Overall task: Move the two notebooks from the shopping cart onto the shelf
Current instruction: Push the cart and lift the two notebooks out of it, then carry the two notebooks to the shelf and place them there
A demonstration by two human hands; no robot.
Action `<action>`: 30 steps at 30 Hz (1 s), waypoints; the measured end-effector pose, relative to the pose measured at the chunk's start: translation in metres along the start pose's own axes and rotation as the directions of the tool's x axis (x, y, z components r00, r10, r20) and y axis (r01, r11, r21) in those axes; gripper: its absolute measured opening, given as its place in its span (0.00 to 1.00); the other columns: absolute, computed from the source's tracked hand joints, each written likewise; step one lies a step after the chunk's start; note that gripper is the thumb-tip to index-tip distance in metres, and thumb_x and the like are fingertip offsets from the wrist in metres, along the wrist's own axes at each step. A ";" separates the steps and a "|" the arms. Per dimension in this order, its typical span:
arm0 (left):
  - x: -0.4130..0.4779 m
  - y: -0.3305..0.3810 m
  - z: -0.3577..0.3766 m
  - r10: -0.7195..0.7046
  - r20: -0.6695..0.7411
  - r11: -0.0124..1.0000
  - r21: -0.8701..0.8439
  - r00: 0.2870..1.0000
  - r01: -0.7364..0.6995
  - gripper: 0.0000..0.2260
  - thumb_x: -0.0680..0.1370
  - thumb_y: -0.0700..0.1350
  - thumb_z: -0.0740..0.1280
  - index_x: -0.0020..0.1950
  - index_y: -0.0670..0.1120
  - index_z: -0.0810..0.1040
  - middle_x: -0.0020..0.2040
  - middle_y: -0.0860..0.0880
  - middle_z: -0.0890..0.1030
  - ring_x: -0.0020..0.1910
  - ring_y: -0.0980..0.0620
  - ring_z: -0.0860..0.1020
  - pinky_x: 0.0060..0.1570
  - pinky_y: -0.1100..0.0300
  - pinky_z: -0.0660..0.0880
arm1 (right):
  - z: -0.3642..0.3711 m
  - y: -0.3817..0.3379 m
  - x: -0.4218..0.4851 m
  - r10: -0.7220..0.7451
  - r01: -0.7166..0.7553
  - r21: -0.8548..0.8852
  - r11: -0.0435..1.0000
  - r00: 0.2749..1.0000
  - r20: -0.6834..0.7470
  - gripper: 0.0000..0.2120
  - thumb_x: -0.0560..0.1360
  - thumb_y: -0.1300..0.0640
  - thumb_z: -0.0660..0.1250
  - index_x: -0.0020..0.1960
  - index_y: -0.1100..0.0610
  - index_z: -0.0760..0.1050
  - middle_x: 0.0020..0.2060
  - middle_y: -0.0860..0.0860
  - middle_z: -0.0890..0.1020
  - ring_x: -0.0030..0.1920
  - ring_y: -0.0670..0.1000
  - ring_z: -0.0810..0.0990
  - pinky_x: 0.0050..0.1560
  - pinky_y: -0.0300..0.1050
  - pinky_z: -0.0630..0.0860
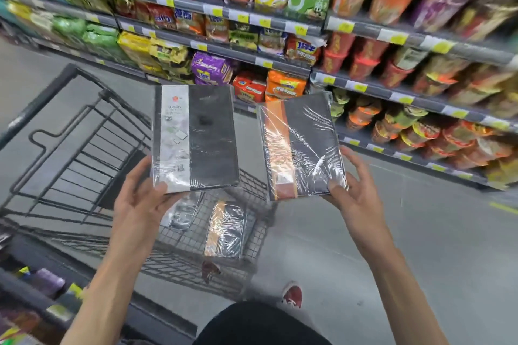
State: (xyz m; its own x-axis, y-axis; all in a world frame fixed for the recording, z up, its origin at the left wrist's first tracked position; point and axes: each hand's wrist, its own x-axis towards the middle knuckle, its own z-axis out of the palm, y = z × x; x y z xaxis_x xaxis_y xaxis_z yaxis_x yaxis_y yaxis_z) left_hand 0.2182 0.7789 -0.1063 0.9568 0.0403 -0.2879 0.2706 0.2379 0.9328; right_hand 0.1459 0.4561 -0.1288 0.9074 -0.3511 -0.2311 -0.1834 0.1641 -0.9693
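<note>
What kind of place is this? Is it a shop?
Most likely a supermarket aisle. Long shelves are packed with noodle packets, yellow price tags run along their edges, and a wire shopping cart stands in the aisle beside them.

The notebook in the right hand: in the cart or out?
Out: right hand holds the orange-banded notebook up, clear of the shopping cart.

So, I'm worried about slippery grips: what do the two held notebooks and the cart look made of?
White-banded notebook and orange-banded notebook: clear glossy plastic film, by the wrinkles and glare streaks; dark matte covers beneath, material unclear. Cart: probably dark-coated metal wire, by its thin rigid grid bars.
</note>
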 end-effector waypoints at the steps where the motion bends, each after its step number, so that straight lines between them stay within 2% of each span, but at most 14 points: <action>1: -0.004 -0.003 0.016 0.009 -0.001 1.000 0.001 1.000 -0.009 0.24 0.79 0.31 0.61 0.75 0.44 0.68 0.56 0.52 0.85 0.53 0.50 0.85 0.51 0.56 0.83 | -0.016 -0.006 -0.001 -0.026 0.026 0.007 1.000 1.000 -0.017 0.28 0.80 0.70 0.62 0.74 0.48 0.66 0.56 0.55 0.85 0.57 0.54 0.84 0.55 0.44 0.81; 5: -0.019 -0.015 0.083 0.036 0.025 0.999 -0.001 0.999 -0.036 0.24 0.80 0.28 0.58 0.72 0.48 0.71 0.60 0.48 0.83 0.54 0.50 0.84 0.51 0.56 0.82 | -0.080 -0.030 -0.008 -0.105 0.108 0.039 0.993 0.992 -0.068 0.28 0.80 0.71 0.61 0.74 0.47 0.67 0.55 0.54 0.85 0.56 0.54 0.84 0.61 0.53 0.79; 9: -0.033 -0.023 0.150 0.048 0.119 0.999 -0.013 0.992 -0.047 0.22 0.81 0.29 0.58 0.67 0.52 0.73 0.65 0.46 0.80 0.55 0.50 0.83 0.51 0.58 0.82 | -0.138 -0.049 -0.025 -0.169 0.178 0.042 0.983 0.973 -0.160 0.29 0.80 0.72 0.61 0.73 0.46 0.67 0.54 0.55 0.85 0.56 0.57 0.84 0.60 0.54 0.80; 12: -0.039 -0.032 0.193 0.039 0.204 0.999 -0.011 0.978 -0.038 0.22 0.81 0.30 0.58 0.71 0.49 0.71 0.65 0.45 0.80 0.54 0.49 0.84 0.52 0.57 0.82 | -0.178 -0.055 -0.040 -0.212 0.231 0.060 0.971 0.949 -0.232 0.28 0.81 0.72 0.61 0.73 0.45 0.68 0.56 0.58 0.84 0.59 0.62 0.82 0.63 0.63 0.77; 14: -0.042 -0.038 0.222 0.038 0.278 0.999 -0.002 0.960 -0.038 0.24 0.81 0.30 0.59 0.74 0.48 0.69 0.62 0.48 0.83 0.55 0.48 0.84 0.53 0.55 0.82 | -0.202 -0.057 -0.050 -0.235 0.264 0.061 0.963 0.926 -0.295 0.29 0.81 0.72 0.61 0.72 0.45 0.68 0.56 0.57 0.84 0.59 0.62 0.81 0.64 0.66 0.75; 18: -0.050 -0.049 0.279 0.029 0.417 0.999 0.025 0.908 -0.043 0.24 0.81 0.30 0.59 0.75 0.46 0.67 0.59 0.49 0.84 0.57 0.45 0.82 0.54 0.52 0.82 | -0.244 -0.062 -0.072 -0.250 0.308 0.082 0.948 0.877 -0.410 0.28 0.81 0.73 0.59 0.74 0.49 0.66 0.55 0.53 0.85 0.57 0.55 0.82 0.61 0.58 0.79; 22: -0.053 -0.062 0.335 -0.003 0.543 0.997 0.063 0.840 -0.037 0.25 0.80 0.32 0.61 0.77 0.45 0.65 0.65 0.45 0.80 0.62 0.43 0.79 0.59 0.48 0.80 | -0.282 -0.066 -0.090 -0.234 0.343 0.120 0.932 0.819 -0.523 0.28 0.81 0.73 0.59 0.75 0.51 0.65 0.55 0.54 0.85 0.56 0.53 0.83 0.59 0.51 0.80; 26: -0.057 -0.077 0.398 -0.015 0.637 0.994 0.090 0.771 -0.055 0.25 0.80 0.32 0.61 0.77 0.45 0.65 0.62 0.50 0.83 0.60 0.47 0.81 0.60 0.47 0.79 | -0.323 -0.066 -0.097 -0.207 0.359 0.126 0.925 0.753 -0.624 0.29 0.80 0.73 0.59 0.76 0.50 0.65 0.56 0.53 0.85 0.55 0.53 0.84 0.58 0.49 0.81; 30: -0.055 -0.096 0.474 -0.052 0.721 0.996 0.092 0.691 -0.021 0.26 0.80 0.30 0.60 0.78 0.44 0.65 0.64 0.45 0.81 0.59 0.46 0.81 0.54 0.51 0.81 | -0.373 -0.072 -0.092 -0.190 0.380 0.117 0.918 0.677 -0.711 0.29 0.80 0.73 0.60 0.76 0.51 0.65 0.56 0.56 0.85 0.56 0.54 0.84 0.60 0.53 0.80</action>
State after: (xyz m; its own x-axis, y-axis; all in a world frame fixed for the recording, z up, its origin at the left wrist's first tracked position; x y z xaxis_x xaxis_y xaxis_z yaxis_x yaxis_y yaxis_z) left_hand 0.1895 0.2938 -0.0774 0.7240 -0.6837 -0.0913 0.2588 0.1465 0.9548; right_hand -0.0655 0.1329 -0.0690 0.3807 -0.9241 -0.0327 0.2209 0.1253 -0.9672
